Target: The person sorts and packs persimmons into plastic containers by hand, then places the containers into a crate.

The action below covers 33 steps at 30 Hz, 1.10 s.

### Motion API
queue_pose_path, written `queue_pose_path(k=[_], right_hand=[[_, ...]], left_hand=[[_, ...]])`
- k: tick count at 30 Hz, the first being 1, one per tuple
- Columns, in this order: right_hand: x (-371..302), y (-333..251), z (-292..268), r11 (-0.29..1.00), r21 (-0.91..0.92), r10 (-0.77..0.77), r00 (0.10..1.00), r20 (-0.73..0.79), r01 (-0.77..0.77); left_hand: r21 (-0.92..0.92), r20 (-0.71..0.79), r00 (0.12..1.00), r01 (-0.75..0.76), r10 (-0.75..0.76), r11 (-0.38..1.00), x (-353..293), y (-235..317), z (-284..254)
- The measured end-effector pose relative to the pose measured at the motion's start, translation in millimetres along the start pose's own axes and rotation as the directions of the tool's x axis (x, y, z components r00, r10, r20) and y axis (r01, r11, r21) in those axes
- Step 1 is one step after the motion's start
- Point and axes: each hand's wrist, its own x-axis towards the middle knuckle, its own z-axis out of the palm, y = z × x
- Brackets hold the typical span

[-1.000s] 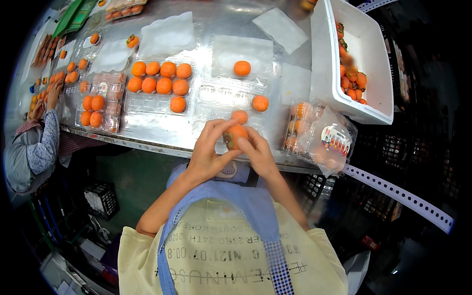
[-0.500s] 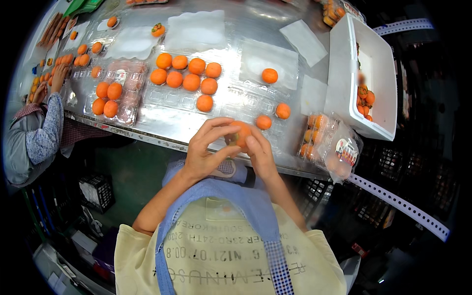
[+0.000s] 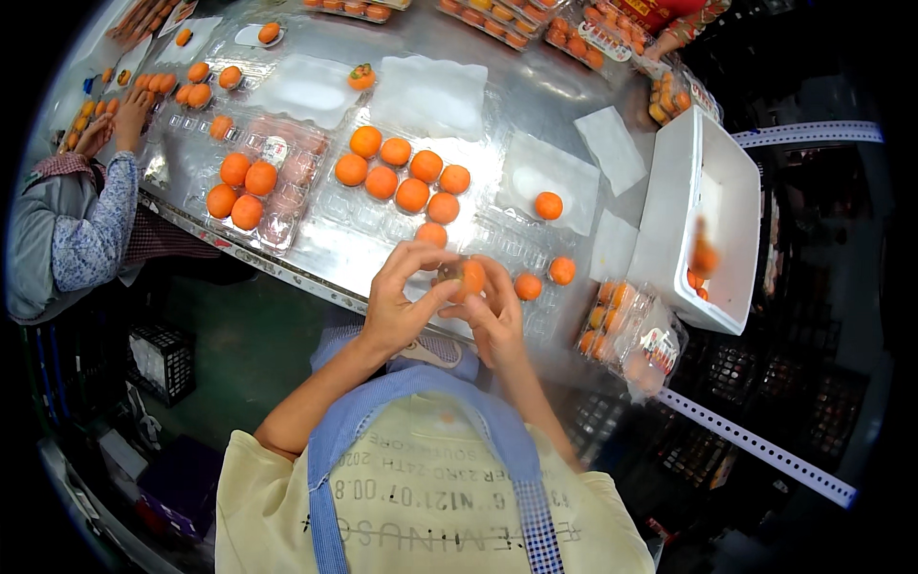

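Just over the table's near edge, my left hand point(image 3: 404, 295) and my right hand point(image 3: 499, 318) hold one orange persimmon point(image 3: 471, 277) between their fingertips. Its leafy end faces my left fingers and is partly covered by them. Beyond my hands lies a clear plastic tray point(image 3: 368, 212) with several persimmons point(image 3: 412, 195) set in its cups. Right of it, another clear tray has two persimmons in its near part, one of them point(image 3: 528, 286) close to my right hand. A single persimmon point(image 3: 549, 205) rests on a white foam sheet point(image 3: 524, 172) there.
A white foam box point(image 3: 665, 220) at the right holds persimmons, some blurred. Before it stands a bagged pack point(image 3: 626, 330) of persimmons. Another clear tray point(image 3: 287, 182) lies left. A co-worker point(image 3: 81, 225) handles fruit at far left; another person's hand point(image 3: 663, 45) touches packs at far right.
The whole view has shifted, with the table lower and farther right, and a person at the far right now showing. The persimmon stays in both hands; my right fingers have moved lower around it.
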Motion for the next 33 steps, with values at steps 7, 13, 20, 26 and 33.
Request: queue_pose_path(k=[7, 13, 20, 26, 33], right_hand=[[0.3, 6.2, 0.5, 0.977, -0.139, -0.159, 0.987, 0.01, 0.159], [1.2, 12.0, 1.1, 0.971, -0.122, -0.198, 0.977, 0.084, 0.207], [-0.4, 4.5, -1.4, 0.987, -0.077, -0.139, 0.989, 0.055, 0.143], [8.5, -19.2, -45.5, 0.971, 0.06, -0.231, 0.972, -0.041, 0.233], [3.3, -234.6, -173.1, 0.566, 0.492, -0.508, 0.75, -0.424, 0.662]], left_hand=[[0.017, -0.053, 0.998, -0.015, 0.016, 1.0, 8.7, -0.9, -1.3], [-0.094, -0.05, 0.996, 0.064, -0.069, 0.994, 9.8, -2.5, -6.7], [0.027, 0.089, 0.989, -0.121, 0.118, 0.992, 15.8, -3.1, -6.4], [-0.08, 0.12, 0.993, 0.0, 0.01, 0.997, 7.9, -3.8, -4.2], [-0.003, 0.21, 0.965, 0.162, -0.157, 0.987, 5.8, -16.2, 1.1]])
